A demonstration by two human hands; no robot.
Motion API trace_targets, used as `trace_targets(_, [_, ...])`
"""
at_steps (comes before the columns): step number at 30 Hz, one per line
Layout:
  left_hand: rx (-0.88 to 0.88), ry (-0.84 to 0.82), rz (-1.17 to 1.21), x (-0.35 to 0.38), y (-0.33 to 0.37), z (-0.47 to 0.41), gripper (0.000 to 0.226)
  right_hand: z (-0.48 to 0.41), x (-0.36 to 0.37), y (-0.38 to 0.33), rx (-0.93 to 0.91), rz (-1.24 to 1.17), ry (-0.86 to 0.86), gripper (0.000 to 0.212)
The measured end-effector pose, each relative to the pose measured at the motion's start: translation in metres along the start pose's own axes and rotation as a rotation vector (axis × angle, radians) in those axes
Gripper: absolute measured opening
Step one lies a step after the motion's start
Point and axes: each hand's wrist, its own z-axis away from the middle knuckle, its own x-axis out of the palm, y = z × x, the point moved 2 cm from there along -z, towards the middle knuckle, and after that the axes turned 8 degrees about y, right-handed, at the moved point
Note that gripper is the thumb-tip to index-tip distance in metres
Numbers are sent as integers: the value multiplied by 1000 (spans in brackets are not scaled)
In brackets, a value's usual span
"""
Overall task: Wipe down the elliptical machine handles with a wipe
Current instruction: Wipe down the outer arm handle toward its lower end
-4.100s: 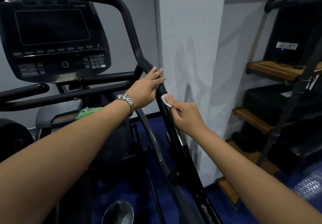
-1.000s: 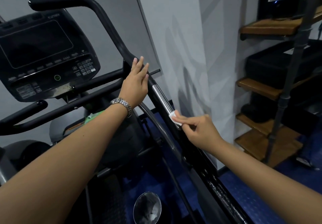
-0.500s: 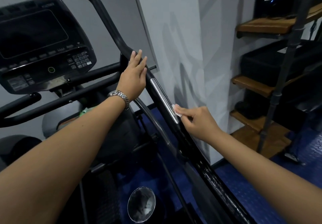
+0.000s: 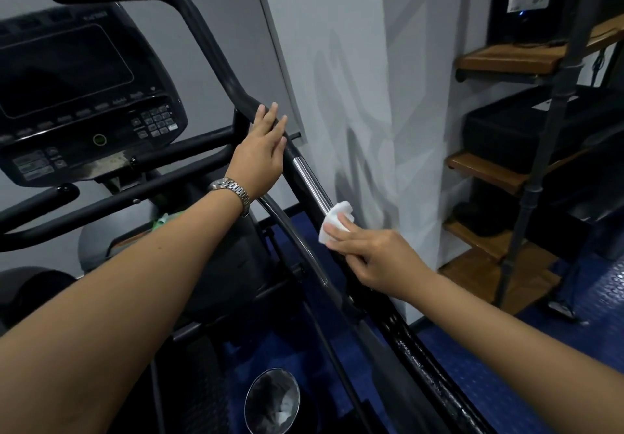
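Though partly hidden, wipe on handle.

Console lettering and box label blurred; nothing legible.

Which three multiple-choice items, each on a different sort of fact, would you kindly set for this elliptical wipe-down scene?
1. Where is the small white folded wipe?
A. On the dark console screen.
B. Against the lower end of the shiny silver metal section of the black elliptical handle.
C. On a wooden shelf.

2. What colour is the textured floor?
A. Blue.
B. Red.
C. Green.

3. How is the left hand?
A. Pinching the wipe.
B. Curled into a fist, off the machine.
C. Resting on the handle, fingers straight.

Answers:
1. B, the right hand pinches the wipe against the bar there.
2. A, blue shows around the machine.
3. C, its flat fingers lie along the black bar.
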Motion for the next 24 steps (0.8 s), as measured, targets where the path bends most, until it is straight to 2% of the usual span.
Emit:
trace_targets(2, [6, -1, -3, -1, 0, 0, 43, -3, -9, 3, -81, 60, -9, 34])
trace_targets(6, [-9, 9, 6, 1, 0, 1, 43, -28, 2, -1, -86, 120, -83, 30])
trace_targets(10, [1, -8, 0, -3, 1, 0, 43, -2, 15, -4, -169, 110, -342, 31])
trace_targets(16, [14, 20, 31, -3, 1, 2, 43, -6, 5, -7, -122, 58, -94, 34])
trace_targets(20, [19, 25, 47, -2, -1, 2, 43, 16, -1, -3, -101, 17, -122, 32])
trace_targets(24, [18, 42, 72, -1, -2, 5, 42, 6, -4, 0, 213, -129, 45, 33])
